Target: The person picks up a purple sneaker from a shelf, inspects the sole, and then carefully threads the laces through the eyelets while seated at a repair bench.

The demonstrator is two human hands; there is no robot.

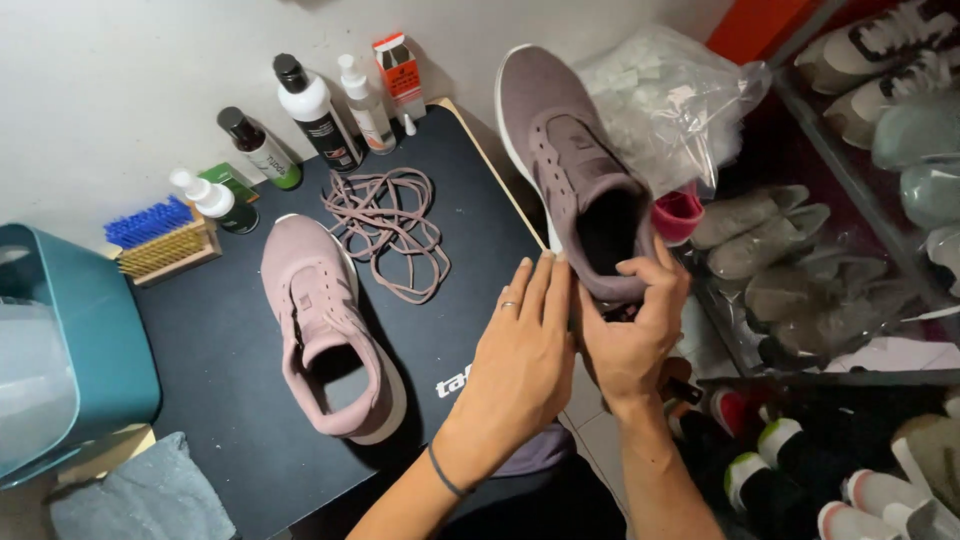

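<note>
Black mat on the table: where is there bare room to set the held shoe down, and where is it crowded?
Bare black mat shows between the blue bin and the resting pink shoe, and right of that shoe, below the loose laces, near the left hand. The back edge is crowded with bottles and a brush. Both hands hold the other shoe off the mat's right edge.

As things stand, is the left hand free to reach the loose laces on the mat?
Probably not right away: the left hand rests on the heel of the raised shoe. Once released, nothing blocks the way to the laces.
</note>
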